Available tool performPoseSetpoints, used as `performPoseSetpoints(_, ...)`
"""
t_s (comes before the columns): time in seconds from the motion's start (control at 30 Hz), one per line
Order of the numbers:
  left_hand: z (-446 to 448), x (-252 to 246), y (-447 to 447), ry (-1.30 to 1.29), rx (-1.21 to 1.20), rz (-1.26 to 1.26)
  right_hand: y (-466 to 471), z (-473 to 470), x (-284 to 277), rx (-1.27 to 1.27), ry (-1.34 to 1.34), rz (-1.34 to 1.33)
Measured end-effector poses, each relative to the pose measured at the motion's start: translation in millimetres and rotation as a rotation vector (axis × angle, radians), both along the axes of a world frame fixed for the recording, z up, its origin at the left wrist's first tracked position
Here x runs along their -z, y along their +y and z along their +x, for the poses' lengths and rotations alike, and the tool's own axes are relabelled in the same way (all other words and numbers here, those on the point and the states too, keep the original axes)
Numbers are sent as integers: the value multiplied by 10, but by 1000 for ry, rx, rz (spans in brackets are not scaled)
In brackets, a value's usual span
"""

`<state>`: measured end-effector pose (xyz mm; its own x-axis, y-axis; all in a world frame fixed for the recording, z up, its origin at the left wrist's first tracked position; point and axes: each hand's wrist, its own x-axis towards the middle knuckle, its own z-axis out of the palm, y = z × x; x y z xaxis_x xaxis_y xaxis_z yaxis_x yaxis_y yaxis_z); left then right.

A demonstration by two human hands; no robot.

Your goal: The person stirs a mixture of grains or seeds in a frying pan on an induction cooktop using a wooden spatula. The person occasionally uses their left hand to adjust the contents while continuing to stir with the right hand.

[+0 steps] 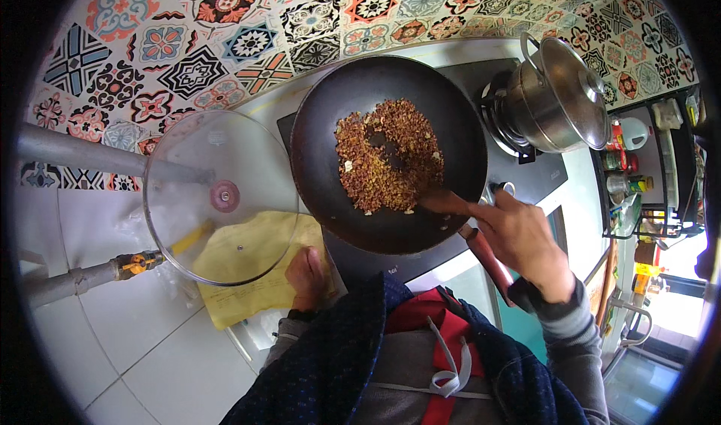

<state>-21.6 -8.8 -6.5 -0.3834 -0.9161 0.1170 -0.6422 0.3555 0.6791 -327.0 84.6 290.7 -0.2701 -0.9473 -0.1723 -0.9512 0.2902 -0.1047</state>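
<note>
My right hand [521, 239] grips a wooden spatula [448, 202], its blade at the edge of brown, crumbly food [388, 183]. That food lies in a dark wok-shaped pan [315, 160] on the cooktop. Below my right wrist, the pan's reddish-brown handle [487, 261] points toward me. My left hand [307, 276] is curled beside the rim of a clear glass lid [186, 239] with a pinkish knob. Yellow paper [248, 295] bearing writing shows through and below the lid. Whether my left fingers hold the lid or the paper cannot be made out.
A lidded steel pot [541, 104] stands on the right burner of the black glass cooktop [366, 267]. Grey pipes, one with a yellow valve [138, 263], run along the left. At right are a rack of bottles and jars [625, 160] and a faucet [636, 318].
</note>
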Motion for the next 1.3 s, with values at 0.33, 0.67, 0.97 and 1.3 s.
performPoseSetpoints(0.33, -15, -7, 3, 44, 4, -48, -594, -390, 713, -6, 59, -371)
performPoseSetpoints(0.67, 10, 46, 27, -58, -8, -22, 301, -184, -246, 51, 41, -21)
performPoseSetpoints(0.97, 25, 27, -2, 31, -13, -13, -544, -426, 481, -56, 150, -135)
performPoseSetpoints(1.3, -1, 24, 0, 13, -5, -57, -383, -94, 500, -114, -112, -135)
